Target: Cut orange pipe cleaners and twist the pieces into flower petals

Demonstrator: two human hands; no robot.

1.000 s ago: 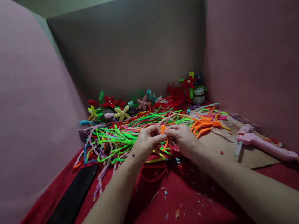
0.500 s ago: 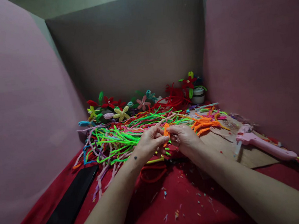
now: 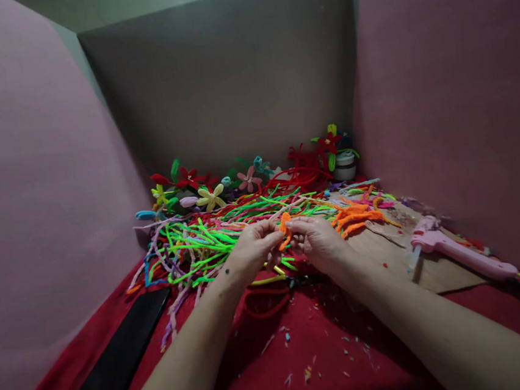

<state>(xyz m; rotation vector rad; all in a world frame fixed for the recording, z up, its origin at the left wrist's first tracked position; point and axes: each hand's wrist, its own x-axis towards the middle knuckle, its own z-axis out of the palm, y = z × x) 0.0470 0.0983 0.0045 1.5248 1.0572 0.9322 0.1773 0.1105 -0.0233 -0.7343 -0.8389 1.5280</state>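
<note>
Between my two hands is a short orange pipe cleaner (image 3: 285,222), bent into a narrow loop with a tail hanging down. My left hand (image 3: 258,244) pinches it from the left, thumb against the fingers. From the right, my right hand (image 3: 314,239) grips its other side with thumb and forefinger. Below the hands lie scissors with red handles (image 3: 267,303), their blades partly hidden. A heap of green pipe cleaners (image 3: 209,243) spreads just beyond and left of my left hand. More orange pipe cleaners (image 3: 356,216) lie right of my right hand.
A pink glue gun (image 3: 458,248) rests on a brown board (image 3: 385,256) at right, its cord trailing. Pipe-cleaner flowers (image 3: 211,196) and a small pot (image 3: 344,166) stand at the back. A black flat slab (image 3: 119,355) lies left. Pink panels flank the red cloth (image 3: 268,378).
The orange pipe cleaner has turned between my fingers and now shows a rounder loop and a tail. Both hands have shifted slightly, the left one a little to the left.
</note>
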